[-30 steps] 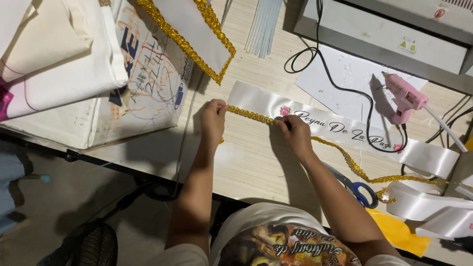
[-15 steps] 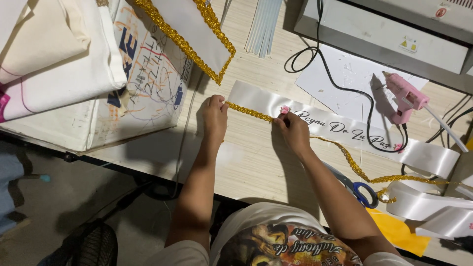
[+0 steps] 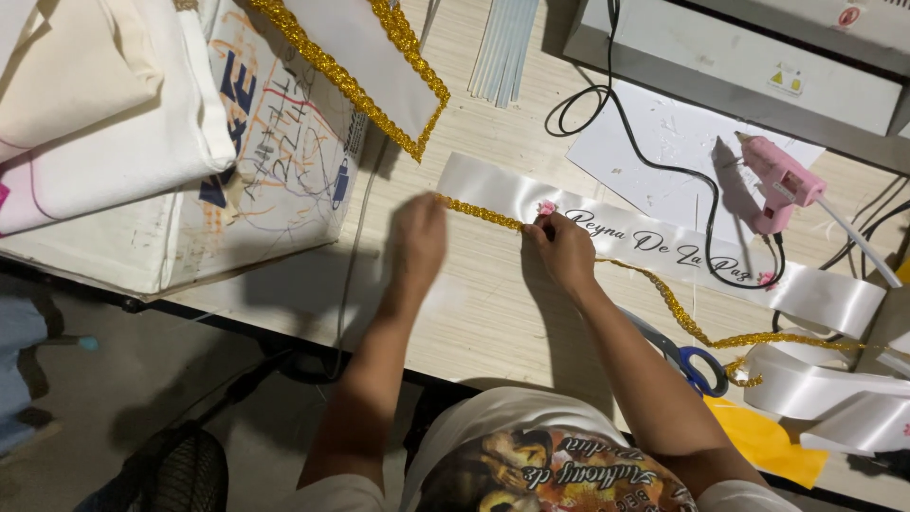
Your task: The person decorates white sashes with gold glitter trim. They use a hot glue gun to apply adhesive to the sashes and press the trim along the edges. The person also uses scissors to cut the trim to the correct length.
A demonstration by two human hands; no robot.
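A white satin sash (image 3: 502, 190) with dark script lettering lies across the wooden table (image 3: 474, 303). A gold glitter trim (image 3: 483, 214) runs along its lower edge. My left hand (image 3: 419, 237) pinches the trim's left end near the sash's left end. My right hand (image 3: 561, 248) presses the trim against the sash beside a small pink flower (image 3: 546, 208). The rest of the trim (image 3: 682, 318) trails loose to the right, toward the coiled sash (image 3: 834, 389).
A pink glue gun (image 3: 779, 180) with a black cord stands on white paper at the right. Blue-handled scissors (image 3: 692, 360) lie by my right forearm. A gold-edged white sash (image 3: 370, 57), clear glue sticks (image 3: 502, 47), a cardboard box (image 3: 275, 161) and a grey machine (image 3: 758, 66) surround the area.
Both hands have stayed on the trim. My left hand shifted slightly along the sash's left end while the right hand kept pressing by the flower.
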